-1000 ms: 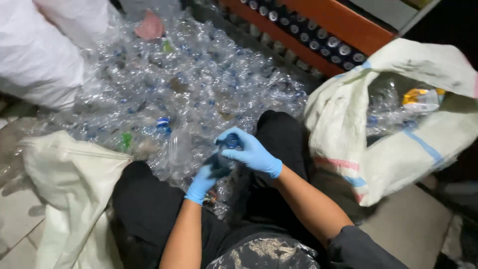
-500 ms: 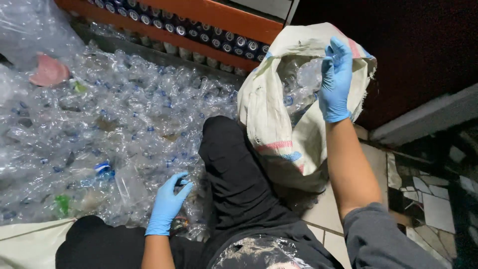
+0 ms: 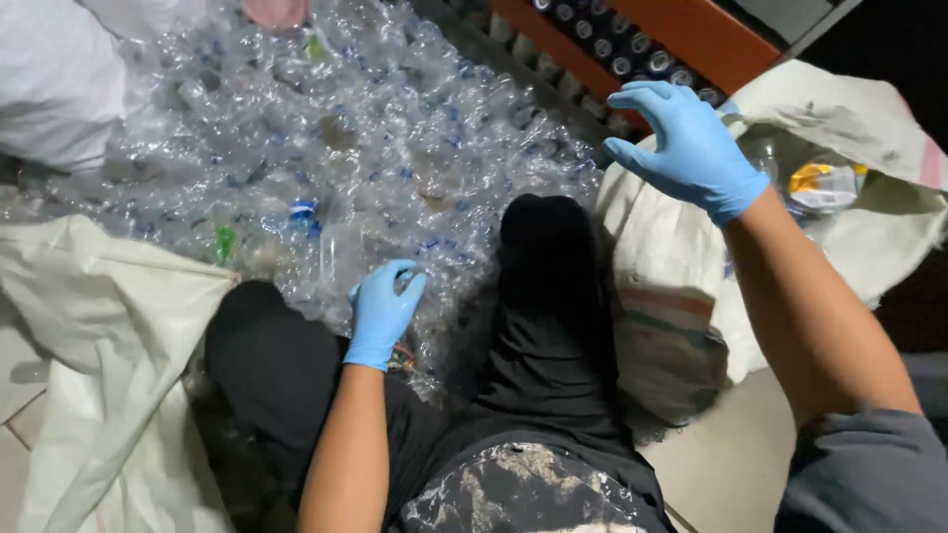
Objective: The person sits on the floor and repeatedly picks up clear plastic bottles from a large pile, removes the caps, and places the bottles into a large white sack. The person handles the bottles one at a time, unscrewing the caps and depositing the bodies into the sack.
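Tiled floor under you, legs in black trousers spread out, and a white sack (image 3: 99, 395) slumped by your left knee. Your left hand (image 3: 383, 311), blue glove on, reaches down between your knees with fingers curled into the clear plastic bottles (image 3: 326, 158); can't tell if it actually grips one. Your right hand (image 3: 686, 148) hangs spread open and empty over the mouth of the other white sack (image 3: 671, 257), which has bottles inside. Further out, the bottle heap runs up to an orange crate (image 3: 691, 39).

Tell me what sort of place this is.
Probably a bottle-sorting spot for recycling, on a tiled floor. A big heap of clear plastic bottles covers the ground, woven white sacks stand open on both sides, and the right hand wears a blue glove.
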